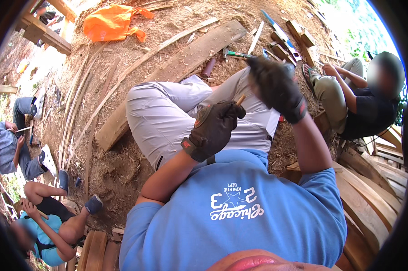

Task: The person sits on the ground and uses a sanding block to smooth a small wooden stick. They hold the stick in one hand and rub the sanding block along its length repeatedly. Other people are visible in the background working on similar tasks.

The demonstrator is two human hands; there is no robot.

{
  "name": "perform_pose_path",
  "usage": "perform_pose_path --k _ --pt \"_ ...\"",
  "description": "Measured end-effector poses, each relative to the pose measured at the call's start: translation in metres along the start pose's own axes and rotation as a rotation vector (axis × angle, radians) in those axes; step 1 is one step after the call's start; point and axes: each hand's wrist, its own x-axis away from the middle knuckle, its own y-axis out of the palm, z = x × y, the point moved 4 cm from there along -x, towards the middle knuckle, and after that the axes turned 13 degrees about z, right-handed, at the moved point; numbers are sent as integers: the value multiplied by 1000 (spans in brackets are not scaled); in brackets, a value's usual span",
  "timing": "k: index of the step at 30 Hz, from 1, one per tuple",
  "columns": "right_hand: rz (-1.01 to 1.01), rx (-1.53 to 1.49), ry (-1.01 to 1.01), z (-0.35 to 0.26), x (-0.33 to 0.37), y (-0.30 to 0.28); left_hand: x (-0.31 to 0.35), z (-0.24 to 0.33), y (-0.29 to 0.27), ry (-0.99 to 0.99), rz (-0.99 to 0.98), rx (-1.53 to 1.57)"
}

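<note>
1 thin wooden stick (241,100) is grasped in the gloved left hand (217,128) above the grey trousers (148,106). The right hand (277,86), farther right, is blurred; I cannot tell its grip. Beyond lie 1 plank (188,60) and, far left, 1 orange bag (108,23).

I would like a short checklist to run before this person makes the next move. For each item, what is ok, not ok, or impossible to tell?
1. Hands covered: ok. Dark work gloves are on the left hand and the right hand.
2. Thin light-brown wooden stick gripped: ok. Its end sticks out of the closed left hand.
3. Right hand's grip: cannot tell. The hand is blurred.
4. Hammer with green handle well away from the right hand: cannot tell. They appear close together, but depth is unclear.
5. Ground free of pale wood shavings: not ok. They are scattered widely.
</note>
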Motion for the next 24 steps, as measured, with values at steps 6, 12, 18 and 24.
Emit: perform_pose_path --k 6,12,18,24 --pt "-300 167 332 57 -2 33 -4 -11 4 24 -6 -25" --pt "-299 13 258 -17 -6 21 -2 -18 5 240 142 -144" --pt "-458 216 418 81 -10 49 4 -15 2 195 124 -107" --pt "-216 -9 201 -33 -12 23 2 -6 -2 325 182 -81"
